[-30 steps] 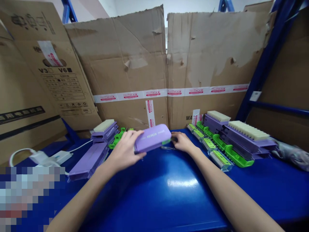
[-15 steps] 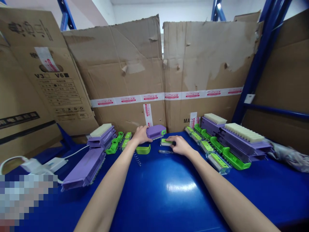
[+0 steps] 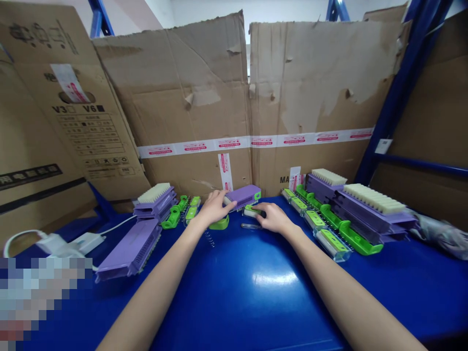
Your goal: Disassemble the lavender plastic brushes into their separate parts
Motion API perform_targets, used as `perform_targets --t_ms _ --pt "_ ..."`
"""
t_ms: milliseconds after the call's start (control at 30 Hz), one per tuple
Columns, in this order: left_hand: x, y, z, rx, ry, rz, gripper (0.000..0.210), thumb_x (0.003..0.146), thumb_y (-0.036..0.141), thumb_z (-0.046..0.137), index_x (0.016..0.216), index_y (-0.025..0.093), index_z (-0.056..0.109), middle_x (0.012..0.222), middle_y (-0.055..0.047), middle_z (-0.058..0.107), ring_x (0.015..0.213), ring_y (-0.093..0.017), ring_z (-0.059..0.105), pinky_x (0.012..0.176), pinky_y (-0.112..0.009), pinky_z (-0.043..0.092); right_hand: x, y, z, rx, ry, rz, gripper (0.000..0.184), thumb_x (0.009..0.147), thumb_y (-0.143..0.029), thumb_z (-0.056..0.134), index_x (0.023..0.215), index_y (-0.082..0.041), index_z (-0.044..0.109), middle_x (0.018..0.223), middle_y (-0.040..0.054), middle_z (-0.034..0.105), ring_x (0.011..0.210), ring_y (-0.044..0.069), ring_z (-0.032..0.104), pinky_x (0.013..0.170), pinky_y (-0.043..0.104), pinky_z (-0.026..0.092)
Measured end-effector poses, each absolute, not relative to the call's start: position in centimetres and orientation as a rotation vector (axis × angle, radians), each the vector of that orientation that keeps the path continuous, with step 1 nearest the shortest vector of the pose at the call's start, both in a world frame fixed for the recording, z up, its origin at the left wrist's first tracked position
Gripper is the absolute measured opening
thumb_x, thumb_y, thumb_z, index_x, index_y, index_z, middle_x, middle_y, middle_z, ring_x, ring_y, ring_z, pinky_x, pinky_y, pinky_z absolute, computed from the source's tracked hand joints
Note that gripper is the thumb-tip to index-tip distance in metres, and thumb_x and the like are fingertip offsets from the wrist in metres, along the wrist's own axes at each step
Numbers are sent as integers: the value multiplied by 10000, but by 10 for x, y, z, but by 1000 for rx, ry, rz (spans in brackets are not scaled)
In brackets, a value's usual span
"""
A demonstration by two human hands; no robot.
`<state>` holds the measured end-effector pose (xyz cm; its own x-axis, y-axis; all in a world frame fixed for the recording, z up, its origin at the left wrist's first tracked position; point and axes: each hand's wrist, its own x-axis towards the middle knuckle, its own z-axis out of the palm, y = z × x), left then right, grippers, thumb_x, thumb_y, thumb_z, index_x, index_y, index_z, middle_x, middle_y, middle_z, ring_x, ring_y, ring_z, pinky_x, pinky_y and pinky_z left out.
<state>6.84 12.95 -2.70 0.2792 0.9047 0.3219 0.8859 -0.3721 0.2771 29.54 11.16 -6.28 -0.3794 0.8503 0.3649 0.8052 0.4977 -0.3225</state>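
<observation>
Two bare forearms are reaching away from the camera across the blue table, converging toward its far middle. At far left, a long purple casing is lying flat beside a white cable. The left hand is resting with fingers loosely spread, their tips touching the near end of a purple housing that is sitting on the table close to the cardboard boxes; just under this hand a green curved piece and a small metal spring are lying. The right hand is curling narrowly over a small green-and-clear part, pressing it down, with a clear strip lying just nearer. To the right, a row of green clips is running alongside purple brush units topped with pale bristles.
</observation>
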Motion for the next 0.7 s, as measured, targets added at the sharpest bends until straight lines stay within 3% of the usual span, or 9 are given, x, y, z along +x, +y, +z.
perform_targets --t_ms 100,233,433,533,700 --pt "50 104 -25 2579 1640 473 496 820 433 485 1262 208 500 1275 -112 549 1216 -282 476 1025 -413 369 294 110 -62 -1394 -2240 124 355 844 -276 506 1164 -241 657 1198 39 655 1105 218 599 930 304 449" --pt "34 81 -30 2562 1646 327 574 785 448 545 1293 191 471 1268 -127 574 1173 -294 524 1011 -427 376 294 110 -63 -1412 -2240 121 362 847 -275 501 1175 -235 650 1206 44 650 1112 221 594 935 306 443" --pt "38 73 -34 2756 1595 206 192 799 310 553 939 191 607 991 -80 653 990 -254 581 916 -392 415 294 110 -64 -1390 -2243 102 359 855 -295 495 1173 -233 650 1189 47 658 1085 223 608 914 309 452" --pt "46 63 -23 2844 1577 277 139 784 297 559 855 180 584 1015 -89 607 1000 -248 549 864 -356 439 294 110 -64 -1387 -2240 98 354 856 -293 495 1167 -231 654 1188 50 659 1083 223 608 914 309 452" --pt "50 36 4 2677 2085 185 228 848 222 426 1018 161 566 1077 -109 589 977 -243 596 813 -352 470 295 111 -64 -1396 -2246 110 361 858 -299 491 1174 -229 650 1196 52 655 1094 221 604 923 307 447"
